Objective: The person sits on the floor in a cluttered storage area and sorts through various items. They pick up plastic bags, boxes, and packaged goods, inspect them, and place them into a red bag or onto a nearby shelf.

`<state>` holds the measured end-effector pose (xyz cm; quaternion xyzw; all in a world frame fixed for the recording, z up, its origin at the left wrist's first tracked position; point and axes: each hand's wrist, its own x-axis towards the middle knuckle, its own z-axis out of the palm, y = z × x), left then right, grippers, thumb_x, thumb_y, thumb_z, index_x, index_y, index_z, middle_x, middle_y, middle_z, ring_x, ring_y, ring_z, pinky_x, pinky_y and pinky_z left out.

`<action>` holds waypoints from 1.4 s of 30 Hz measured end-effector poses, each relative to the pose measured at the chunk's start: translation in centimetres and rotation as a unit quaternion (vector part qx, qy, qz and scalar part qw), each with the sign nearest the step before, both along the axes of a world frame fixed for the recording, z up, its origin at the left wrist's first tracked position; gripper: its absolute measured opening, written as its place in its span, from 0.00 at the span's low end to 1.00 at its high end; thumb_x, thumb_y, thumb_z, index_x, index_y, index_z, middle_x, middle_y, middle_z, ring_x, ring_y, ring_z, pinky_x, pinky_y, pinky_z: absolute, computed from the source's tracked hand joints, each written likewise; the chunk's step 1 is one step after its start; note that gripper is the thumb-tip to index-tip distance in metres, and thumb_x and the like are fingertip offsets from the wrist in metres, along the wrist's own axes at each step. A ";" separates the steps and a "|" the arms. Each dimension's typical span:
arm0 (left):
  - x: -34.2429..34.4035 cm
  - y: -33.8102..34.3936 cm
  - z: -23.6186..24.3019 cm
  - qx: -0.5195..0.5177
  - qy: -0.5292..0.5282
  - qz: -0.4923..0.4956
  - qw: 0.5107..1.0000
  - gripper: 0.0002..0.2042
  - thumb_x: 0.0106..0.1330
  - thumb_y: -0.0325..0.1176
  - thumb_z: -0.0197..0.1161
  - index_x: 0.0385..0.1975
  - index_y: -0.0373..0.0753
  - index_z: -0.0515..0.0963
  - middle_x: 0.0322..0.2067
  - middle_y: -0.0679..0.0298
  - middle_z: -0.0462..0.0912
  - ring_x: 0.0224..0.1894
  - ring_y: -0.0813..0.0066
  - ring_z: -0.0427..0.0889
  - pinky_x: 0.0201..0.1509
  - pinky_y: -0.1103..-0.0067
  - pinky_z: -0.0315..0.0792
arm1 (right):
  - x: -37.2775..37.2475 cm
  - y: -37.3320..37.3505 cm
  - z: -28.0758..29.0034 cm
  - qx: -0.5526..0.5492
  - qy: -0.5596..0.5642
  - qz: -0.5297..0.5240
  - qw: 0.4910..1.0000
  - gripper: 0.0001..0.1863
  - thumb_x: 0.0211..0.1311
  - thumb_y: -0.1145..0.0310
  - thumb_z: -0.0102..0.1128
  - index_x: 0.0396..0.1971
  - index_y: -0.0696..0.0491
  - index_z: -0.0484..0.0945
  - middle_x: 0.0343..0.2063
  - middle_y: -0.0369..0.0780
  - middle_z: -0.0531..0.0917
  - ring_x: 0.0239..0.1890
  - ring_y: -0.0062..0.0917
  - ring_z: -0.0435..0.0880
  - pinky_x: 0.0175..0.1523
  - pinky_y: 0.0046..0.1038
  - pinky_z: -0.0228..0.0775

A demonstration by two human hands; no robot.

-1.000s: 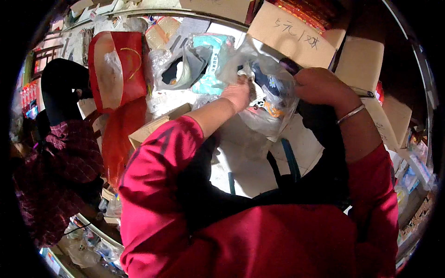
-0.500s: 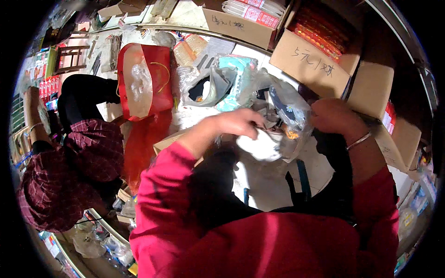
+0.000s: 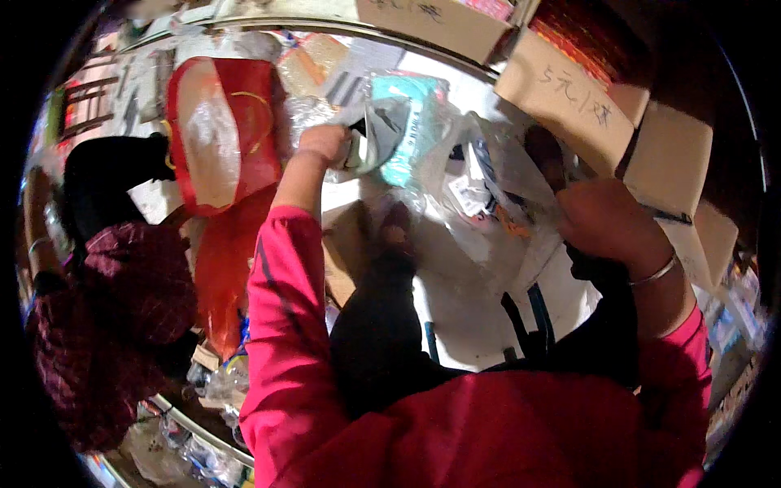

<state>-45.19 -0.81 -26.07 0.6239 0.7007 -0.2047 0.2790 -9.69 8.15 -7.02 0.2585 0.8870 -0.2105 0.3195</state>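
My left hand (image 3: 325, 145) reaches to the mouth of a grey plastic bag (image 3: 382, 134) with dark and pale contents; its fingertips are hidden at the opening. My right hand (image 3: 606, 220) is closed on the edge of a clear plastic bag (image 3: 508, 232), spread open before me. Inside the clear bag lie white folded items (image 3: 470, 193), a dark blue piece and a bit of orange; they look like small cloth goods. A turquoise printed package (image 3: 404, 154) lies between the two bags.
At left stands a red gift bag (image 3: 262, 134), with a red plastic bag (image 3: 224, 281) below it. A co-worker in a plaid garment (image 3: 138, 285) sits close by on that side. Open cardboard boxes (image 3: 565, 102) line the right; my legs (image 3: 378, 313) frame the white floor.
My left hand has let go of the white cloth item and moved left to the grey bag. White items now lie inside the clear bag. My right hand keeps its hold.
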 end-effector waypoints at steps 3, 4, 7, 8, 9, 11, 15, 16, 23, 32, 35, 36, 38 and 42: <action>2.4 1.9 -2.9 0.151 -0.045 0.095 0.983 0.11 0.52 0.35 0.50 0.33 0.46 0.76 0.33 0.54 0.77 0.39 0.57 0.76 0.40 0.68 0.70 | 0.0 0.2 -0.5 0.003 -0.008 -0.002 1.000 0.09 0.40 0.68 0.48 0.15 0.58 0.73 0.18 0.49 0.75 0.25 0.42 0.76 0.32 0.39 0.68; 2.1 2.1 -3.9 0.167 -0.032 0.080 0.982 0.11 0.52 0.34 0.50 0.33 0.45 0.76 0.33 0.53 0.77 0.38 0.57 0.76 0.40 0.68 0.70 | -0.1 0.3 -0.6 0.004 -0.004 -0.005 1.000 0.09 0.40 0.68 0.48 0.16 0.58 0.73 0.18 0.48 0.75 0.25 0.42 0.76 0.32 0.39 0.68; 1.3 1.2 -4.9 0.235 -0.051 0.087 0.967 0.11 0.50 0.34 0.53 0.33 0.43 0.75 0.34 0.54 0.77 0.36 0.56 0.76 0.40 0.68 0.69 | 0.0 0.6 -0.6 -0.001 -0.018 -0.018 1.000 0.09 0.40 0.68 0.48 0.16 0.58 0.73 0.18 0.48 0.75 0.25 0.42 0.76 0.32 0.39 0.68; 1.5 0.9 -4.4 0.262 -0.068 0.095 0.958 0.11 0.49 0.34 0.55 0.34 0.42 0.75 0.33 0.54 0.77 0.36 0.56 0.76 0.40 0.68 0.69 | 0.0 0.8 -0.8 0.005 -0.023 -0.022 0.999 0.09 0.40 0.68 0.48 0.16 0.58 0.73 0.19 0.48 0.75 0.25 0.42 0.76 0.32 0.39 0.68; 1.7 0.6 -4.2 0.316 -0.085 0.116 0.938 0.12 0.48 0.35 0.56 0.34 0.41 0.75 0.33 0.55 0.77 0.36 0.56 0.75 0.41 0.69 0.69 | -0.1 0.9 -0.9 0.011 -0.029 -0.026 0.999 0.09 0.40 0.68 0.48 0.17 0.58 0.73 0.19 0.48 0.75 0.26 0.43 0.76 0.32 0.39 0.68; 1.5 -0.6 -3.5 0.423 -0.109 0.161 0.885 0.14 0.45 0.35 0.59 0.34 0.40 0.75 0.32 0.56 0.78 0.36 0.57 0.75 0.42 0.70 0.69 | -0.1 0.9 -0.9 0.016 -0.020 -0.026 0.999 0.09 0.40 0.68 0.48 0.17 0.58 0.73 0.19 0.49 0.75 0.26 0.43 0.76 0.33 0.39 0.68; 1.3 -3.7 -4.4 0.379 -0.240 0.445 0.775 0.27 0.46 0.38 0.62 0.47 0.32 0.66 0.47 0.51 0.67 0.50 0.59 0.66 0.54 0.74 0.59 | 0.0 1.0 -0.8 0.001 -0.035 -0.040 0.999 0.10 0.41 0.67 0.47 0.17 0.59 0.73 0.20 0.49 0.76 0.27 0.43 0.76 0.34 0.39 0.68; 1.4 -4.2 -4.3 0.376 -0.276 0.488 0.738 0.34 0.47 0.40 0.62 0.51 0.27 0.59 0.52 0.47 0.59 0.54 0.57 0.59 0.58 0.74 0.53 | -0.1 1.2 -0.8 -0.006 -0.051 -0.047 0.998 0.10 0.42 0.67 0.47 0.17 0.59 0.73 0.20 0.50 0.76 0.27 0.43 0.76 0.34 0.39 0.68; 4.1 -6.9 -5.3 0.378 -0.197 0.284 0.859 0.43 0.40 0.36 0.68 0.55 0.28 0.49 0.52 0.45 0.58 0.53 0.54 0.60 0.59 0.68 0.52 | -0.1 1.1 -0.1 -0.010 -0.078 -0.055 0.995 0.10 0.41 0.67 0.47 0.17 0.58 0.74 0.20 0.50 0.76 0.26 0.43 0.76 0.34 0.40 0.68; 1.7 -3.2 -2.2 0.276 -0.018 0.244 0.930 0.11 0.40 0.38 0.63 0.25 0.45 0.75 0.50 0.54 0.66 0.58 0.54 0.55 0.58 0.58 0.48 | -0.5 1.1 0.6 -0.002 -0.067 -0.023 0.997 0.09 0.40 0.68 0.48 0.15 0.57 0.75 0.17 0.48 0.76 0.24 0.42 0.77 0.31 0.39 0.69; -0.5 -1.8 -2.1 0.256 -0.034 0.245 0.934 0.10 0.37 0.38 0.63 0.23 0.48 0.78 0.58 0.58 0.56 0.62 0.50 0.43 0.61 0.56 0.40 | -0.2 0.8 0.5 0.023 -0.061 0.042 0.997 0.08 0.41 0.70 0.50 0.13 0.55 0.77 0.16 0.46 0.77 0.22 0.38 0.79 0.26 0.36 0.71; -1.4 -1.3 -2.3 0.236 -0.058 0.253 0.937 0.10 0.37 0.39 0.63 0.24 0.49 0.79 0.58 0.59 0.56 0.62 0.49 0.42 0.61 0.56 0.40 | 0.0 0.8 0.5 0.030 -0.060 0.080 0.994 0.08 0.40 0.70 0.50 0.12 0.54 0.77 0.15 0.45 0.77 0.21 0.36 0.79 0.24 0.36 0.71; -2.1 -0.6 -2.2 0.167 -0.059 0.241 0.954 0.16 0.39 0.43 0.61 0.32 0.49 0.79 0.53 0.59 0.65 0.60 0.54 0.52 0.61 0.56 0.39 | -0.2 0.6 0.8 0.066 -0.050 0.141 0.986 0.07 0.40 0.70 0.51 0.09 0.52 0.76 0.14 0.42 0.76 0.20 0.32 0.80 0.22 0.34 0.70; -2.2 0.0 -1.9 0.113 -0.099 0.292 0.945 0.24 0.42 0.42 0.61 0.42 0.41 0.72 0.37 0.57 0.77 0.42 0.62 0.74 0.58 0.63 0.52 | 0.1 1.0 0.1 0.019 -0.018 0.087 0.996 0.08 0.40 0.69 0.49 0.11 0.55 0.76 0.16 0.44 0.77 0.22 0.36 0.79 0.25 0.36 0.70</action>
